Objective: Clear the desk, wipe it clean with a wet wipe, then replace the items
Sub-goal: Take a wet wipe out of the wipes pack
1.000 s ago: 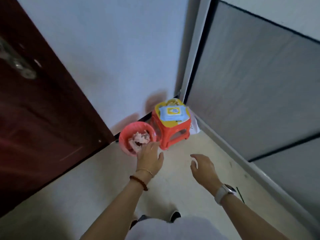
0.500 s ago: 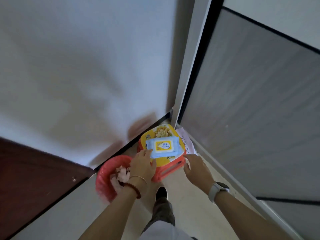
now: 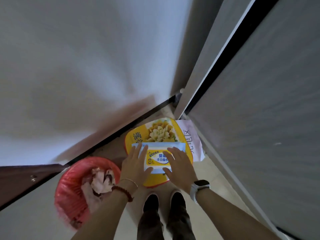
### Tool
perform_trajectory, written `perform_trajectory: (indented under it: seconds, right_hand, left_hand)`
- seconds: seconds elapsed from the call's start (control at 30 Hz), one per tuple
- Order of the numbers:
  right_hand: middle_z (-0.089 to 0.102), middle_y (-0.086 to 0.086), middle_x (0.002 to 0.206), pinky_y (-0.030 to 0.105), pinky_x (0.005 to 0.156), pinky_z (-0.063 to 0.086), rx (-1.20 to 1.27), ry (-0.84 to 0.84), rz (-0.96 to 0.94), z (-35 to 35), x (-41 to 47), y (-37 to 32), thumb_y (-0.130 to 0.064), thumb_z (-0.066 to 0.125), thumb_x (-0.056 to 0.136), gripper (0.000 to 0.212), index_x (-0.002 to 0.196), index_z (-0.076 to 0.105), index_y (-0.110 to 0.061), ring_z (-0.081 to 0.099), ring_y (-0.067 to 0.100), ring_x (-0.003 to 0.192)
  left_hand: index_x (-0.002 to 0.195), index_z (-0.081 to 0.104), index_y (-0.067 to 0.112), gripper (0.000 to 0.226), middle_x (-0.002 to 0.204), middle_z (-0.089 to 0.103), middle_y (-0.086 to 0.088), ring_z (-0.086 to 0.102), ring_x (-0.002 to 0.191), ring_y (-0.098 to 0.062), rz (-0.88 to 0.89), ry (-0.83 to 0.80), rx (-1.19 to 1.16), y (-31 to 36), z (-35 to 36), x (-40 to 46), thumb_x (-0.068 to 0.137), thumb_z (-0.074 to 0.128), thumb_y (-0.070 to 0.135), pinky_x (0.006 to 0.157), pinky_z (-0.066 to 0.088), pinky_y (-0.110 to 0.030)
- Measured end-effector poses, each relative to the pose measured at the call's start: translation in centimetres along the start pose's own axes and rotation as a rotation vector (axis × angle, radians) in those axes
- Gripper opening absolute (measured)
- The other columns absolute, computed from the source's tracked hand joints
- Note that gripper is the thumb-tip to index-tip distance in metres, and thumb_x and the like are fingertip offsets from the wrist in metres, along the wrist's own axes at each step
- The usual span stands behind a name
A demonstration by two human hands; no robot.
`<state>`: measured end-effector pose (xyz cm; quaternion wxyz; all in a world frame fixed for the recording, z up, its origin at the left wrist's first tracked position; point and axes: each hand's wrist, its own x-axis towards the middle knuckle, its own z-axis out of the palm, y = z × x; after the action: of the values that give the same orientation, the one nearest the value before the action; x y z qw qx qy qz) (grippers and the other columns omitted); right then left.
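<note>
At the lower left of the frame one red bin (image 3: 72, 193) holds crumpled used wipes (image 3: 102, 181). In the lower centre one pack of wet wipes (image 3: 156, 157) lies on one stool (image 3: 138, 135) with a yellow top. Your left hand (image 3: 136, 165) and right hand (image 3: 180, 166) grip the pack at its two sides, fingers on top, thumbs curled at its near edge.

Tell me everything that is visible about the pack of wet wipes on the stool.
The pack of wet wipes is a flat, soft-looking packet, pale blue, with a yellow and white label printed in blue characters. It lies flat on the yellow printed top of the stool. The left hand and the right hand rest on its two ends, fingers over the top and thumbs at its near edge.
</note>
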<state>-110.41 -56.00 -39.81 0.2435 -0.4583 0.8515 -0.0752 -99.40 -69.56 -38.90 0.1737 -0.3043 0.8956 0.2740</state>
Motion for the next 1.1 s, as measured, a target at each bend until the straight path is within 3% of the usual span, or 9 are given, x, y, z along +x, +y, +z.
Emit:
perform_trajectory:
  seconds: [0.13, 0.3, 0.63, 0.73, 0.8, 0.87, 0.93, 1.0, 1.1]
  right_hand:
    - [0.064, 0.007, 0.120, 0.050, 0.084, 0.051, -0.204, -0.056, -0.117, 3.8, 2.5, 1.6, -0.059, 0.081, 0.045, 0.092, 0.121, 0.047, -0.021, 0.062, 0.028, 0.109]
    - [0.068, 0.010, 0.106, 0.041, 0.076, 0.054, -0.287, 0.006, -0.222, 3.7, 3.5, 2.0, -0.060, 0.081, 0.046, 0.074, 0.107, 0.068, -0.020, 0.066, 0.030, 0.094]
    - [0.068, 0.015, 0.106, 0.039, 0.070, 0.055, -0.348, -0.013, -0.305, 2.7, 3.5, 2.0, -0.051, 0.083, 0.053, 0.068, 0.108, 0.068, -0.013, 0.067, 0.034, 0.091]
    - [0.067, 0.020, 0.106, 0.043, 0.070, 0.056, -0.381, 0.048, -0.317, 3.4, 3.2, 1.9, -0.046, 0.083, 0.056, 0.067, 0.108, 0.066, -0.007, 0.066, 0.038, 0.093]
    - [0.066, 0.023, 0.107, 0.044, 0.072, 0.055, -0.396, 0.069, -0.339, 4.0, 3.1, 1.9, -0.041, 0.074, 0.071, 0.059, 0.113, 0.059, -0.004, 0.065, 0.041, 0.095]
    - [0.067, 0.022, 0.105, 0.040, 0.068, 0.056, -0.334, 0.106, -0.327, 3.5, 3.2, 1.4, -0.036, 0.044, 0.093, 0.040, 0.113, 0.055, -0.003, 0.066, 0.038, 0.092]
    - [0.068, 0.017, 0.104, 0.038, 0.067, 0.055, -0.121, 0.105, -0.245, 1.4, 4.0, 0.7, -0.031, 0.023, 0.101, 0.046, 0.112, 0.060, -0.005, 0.065, 0.033, 0.093]
    - [0.067, 0.012, 0.104, 0.042, 0.075, 0.052, 0.091, 0.071, -0.168, -0.4, 5.2, 0.7, -0.033, 0.027, 0.100, 0.042, 0.113, 0.060, -0.010, 0.060, 0.032, 0.098]
    - [0.065, 0.009, 0.101, 0.042, 0.080, 0.047, 0.237, 0.164, 0.019, -1.5, 7.1, 1.2, -0.035, 0.036, 0.098, 0.035, 0.105, 0.062, -0.012, 0.055, 0.029, 0.100]
  left_hand:
    - [0.145, -0.007, 0.022, 0.088, 0.154, -0.011, 0.004, -0.007, 0.143, -0.016, -0.014, -0.052, 0.083, -1.9, 3.9, 2.0, 0.086, 0.055, 0.041, 0.110, 0.019, -0.040]
    - [0.145, -0.001, 0.022, 0.096, 0.155, -0.006, 0.006, -0.001, 0.143, -0.015, 0.010, -0.011, -0.016, -3.0, 5.1, 2.2, 0.079, 0.067, 0.034, 0.108, 0.023, -0.040]
    - [0.144, -0.006, 0.024, 0.111, 0.150, 0.022, -0.006, 0.023, 0.138, -0.027, -0.042, 0.049, -0.200, -3.3, 5.6, 2.7, 0.070, 0.076, 0.029, 0.097, 0.039, -0.052]
    - [0.145, -0.003, 0.020, 0.109, 0.153, 0.017, -0.004, 0.017, 0.140, -0.024, -0.058, 0.049, -0.207, -3.4, 5.6, 2.8, 0.071, 0.076, 0.029, 0.099, 0.037, -0.052]
    - [0.145, -0.003, 0.021, 0.107, 0.154, 0.013, -0.003, 0.010, 0.142, -0.022, -0.056, 0.044, -0.213, -3.3, 5.7, 2.7, 0.073, 0.074, 0.028, 0.103, 0.033, -0.050]
    - [0.145, -0.002, 0.021, 0.104, 0.155, 0.011, 0.000, 0.006, 0.143, -0.020, -0.052, 0.040, -0.222, -3.3, 5.9, 2.6, 0.074, 0.074, 0.025, 0.104, 0.032, -0.049]
    - [0.145, 0.001, 0.021, 0.100, 0.155, 0.011, 0.001, 0.006, 0.143, -0.020, -0.045, 0.046, -0.245, -3.4, 6.0, 2.3, 0.075, 0.073, 0.023, 0.103, 0.031, -0.047]
    - [0.145, 0.003, 0.019, 0.098, 0.154, 0.014, -0.002, 0.007, 0.143, -0.022, -0.036, 0.057, -0.251, -3.3, 6.1, 2.2, 0.076, 0.072, 0.022, 0.103, 0.030, -0.045]
    - [0.145, 0.002, 0.016, 0.096, 0.154, 0.012, -0.003, 0.005, 0.143, -0.022, -0.026, 0.053, -0.206, -3.0, 6.1, 1.9, 0.077, 0.070, 0.020, 0.104, 0.030, -0.046]
